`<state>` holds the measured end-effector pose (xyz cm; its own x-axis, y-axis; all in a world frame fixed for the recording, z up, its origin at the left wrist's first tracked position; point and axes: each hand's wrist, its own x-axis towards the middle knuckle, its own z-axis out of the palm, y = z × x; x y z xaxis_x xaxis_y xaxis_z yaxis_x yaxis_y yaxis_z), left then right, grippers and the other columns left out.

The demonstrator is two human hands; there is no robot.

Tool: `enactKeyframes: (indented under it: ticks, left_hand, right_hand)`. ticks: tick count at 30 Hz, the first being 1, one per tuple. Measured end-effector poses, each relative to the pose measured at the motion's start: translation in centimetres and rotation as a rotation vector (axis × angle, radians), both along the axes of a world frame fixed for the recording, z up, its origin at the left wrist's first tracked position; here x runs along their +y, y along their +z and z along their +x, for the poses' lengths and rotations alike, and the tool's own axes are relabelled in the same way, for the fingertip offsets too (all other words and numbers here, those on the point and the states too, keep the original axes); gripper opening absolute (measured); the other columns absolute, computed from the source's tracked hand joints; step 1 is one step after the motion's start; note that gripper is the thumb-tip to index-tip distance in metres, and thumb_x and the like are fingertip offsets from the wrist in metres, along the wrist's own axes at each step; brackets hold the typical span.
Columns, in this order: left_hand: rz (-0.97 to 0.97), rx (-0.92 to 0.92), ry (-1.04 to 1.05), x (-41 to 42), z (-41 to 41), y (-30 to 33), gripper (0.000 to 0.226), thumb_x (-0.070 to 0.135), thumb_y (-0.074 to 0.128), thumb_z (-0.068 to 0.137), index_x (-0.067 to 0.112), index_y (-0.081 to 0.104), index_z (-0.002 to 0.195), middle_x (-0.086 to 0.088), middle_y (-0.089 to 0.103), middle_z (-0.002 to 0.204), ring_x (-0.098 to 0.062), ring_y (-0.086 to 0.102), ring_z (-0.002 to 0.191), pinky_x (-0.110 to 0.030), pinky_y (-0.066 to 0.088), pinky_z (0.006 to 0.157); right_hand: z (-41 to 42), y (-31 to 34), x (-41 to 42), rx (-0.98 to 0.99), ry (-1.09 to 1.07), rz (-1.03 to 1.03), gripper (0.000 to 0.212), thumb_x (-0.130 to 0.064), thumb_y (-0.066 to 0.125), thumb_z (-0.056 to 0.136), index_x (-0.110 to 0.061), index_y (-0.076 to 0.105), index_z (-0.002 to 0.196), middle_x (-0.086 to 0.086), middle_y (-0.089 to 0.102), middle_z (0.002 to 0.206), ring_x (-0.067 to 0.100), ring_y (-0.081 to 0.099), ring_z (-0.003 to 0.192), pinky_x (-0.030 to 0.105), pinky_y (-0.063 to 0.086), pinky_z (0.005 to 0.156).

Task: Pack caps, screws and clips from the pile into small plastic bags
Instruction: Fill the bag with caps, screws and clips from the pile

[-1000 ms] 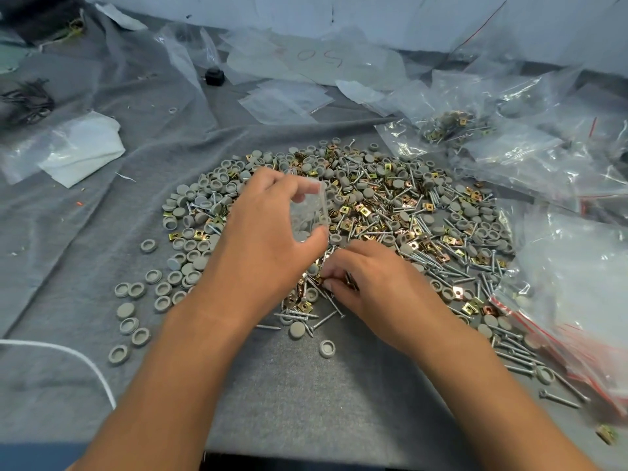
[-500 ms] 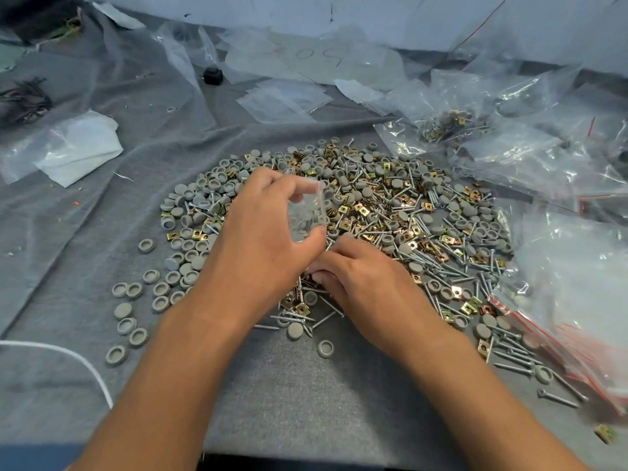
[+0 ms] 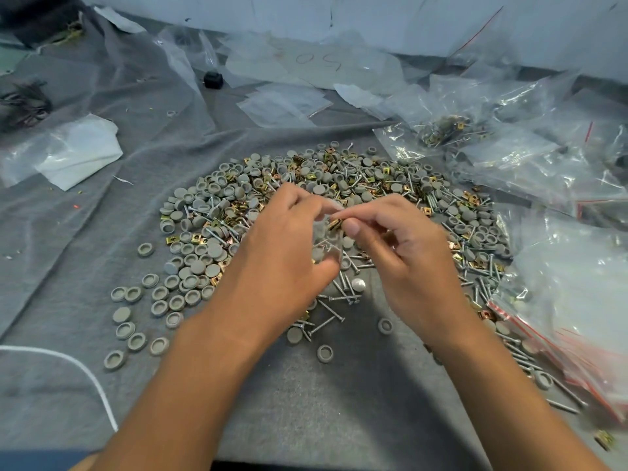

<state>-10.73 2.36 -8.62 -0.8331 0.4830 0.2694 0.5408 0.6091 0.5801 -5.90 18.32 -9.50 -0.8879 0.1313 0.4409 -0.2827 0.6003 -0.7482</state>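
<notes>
the left hand [image 3: 289, 253] pinches a small clear plastic bag [image 3: 327, 244] upright above the near edge of the mixed pile of grey round caps, silver screws and brass clips [image 3: 339, 205]. the right hand [image 3: 407, 253] pinches a brass clip [image 3: 334, 224] at the bag's mouth. if the mouth sags shut, the clip likely catches its rim and drops back below the grip.

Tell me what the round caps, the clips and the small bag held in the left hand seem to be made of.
Round caps: likely moulded plastic, matte grey, hollow underneath.
Clips: probably plated metal, given the shiny brass-yellow gleam and folded square shape.
Small bag, gripped by the left hand: thin clear plastic film; screws show through it.
</notes>
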Motion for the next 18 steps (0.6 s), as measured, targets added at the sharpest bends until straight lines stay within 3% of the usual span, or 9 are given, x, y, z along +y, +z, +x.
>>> enactKeyframes:
  ticks: [5,18]
  left_hand:
    - [-0.001,0.004,-0.004,0.04,-0.14,-0.17,0.042,0.030,0.074,0.082,0.033,0.060,0.121,0.016,0.045,0.110,0.010,0.047,0.091,-0.018,0.041,0.078]
    - [-0.004,0.003,0.006,0.10,-0.08,-0.21,0.043,0.033,0.074,0.083,0.032,0.059,0.123,0.019,0.043,0.110,0.015,0.045,0.091,-0.013,0.037,0.073]
  right_hand:
    - [-0.08,-0.33,-0.43,0.082,-0.045,0.113,0.015,-0.020,0.073,0.091,-0.021,0.077,0.105,-0.008,0.065,0.093,0.001,0.054,0.074,0.011,0.039,0.070]
    - [0.08,-0.26,-0.80,0.153,-0.055,0.075,0.017,-0.018,0.076,0.090,-0.020,0.072,0.106,-0.018,0.063,0.090,-0.002,0.058,0.077,0.010,0.042,0.068]
